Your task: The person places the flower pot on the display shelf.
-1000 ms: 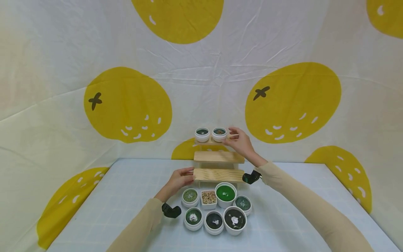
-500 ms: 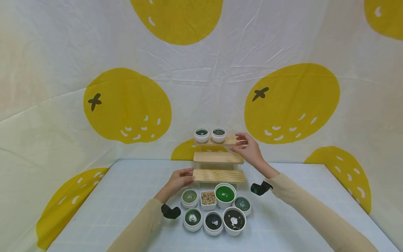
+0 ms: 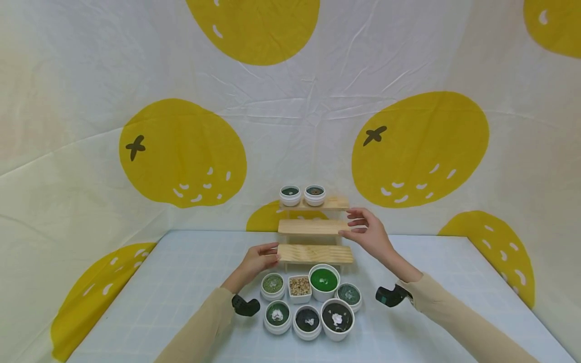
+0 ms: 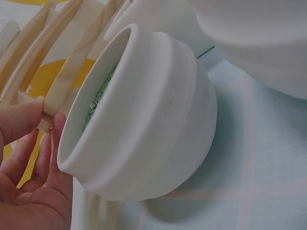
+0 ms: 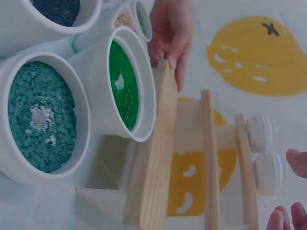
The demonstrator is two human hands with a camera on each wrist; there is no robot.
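Note:
A three-step wooden stand (image 3: 313, 253) has flat pale shelves. My left hand (image 3: 254, 262) pinches the left end of its lowest shelf between thumb and fingers, as the left wrist view also shows. My right hand (image 3: 369, 236) holds nothing; its fingers are spread and slightly bent at the right end of the middle shelf (image 3: 308, 227). On the top shelf (image 3: 337, 203) two small white pots (image 3: 290, 200) stand side by side at the left, one with dark green contents, the other with a brownish patch. The right wrist view shows my right hand's fingers (image 5: 298, 163) apart at its edge.
In front of the stand sit several white pots close together: a tall one with bright green contents (image 3: 324, 295), a square one of tan bits (image 3: 300, 299), and a large dark one (image 3: 337, 335). A pale checked cloth (image 3: 181, 282) covers the table; a lemon-print curtain hangs behind.
My right hand has let go of the right pot on the top shelf and moved right and down to the middle shelf's end. My left hand stays on the lowest shelf.

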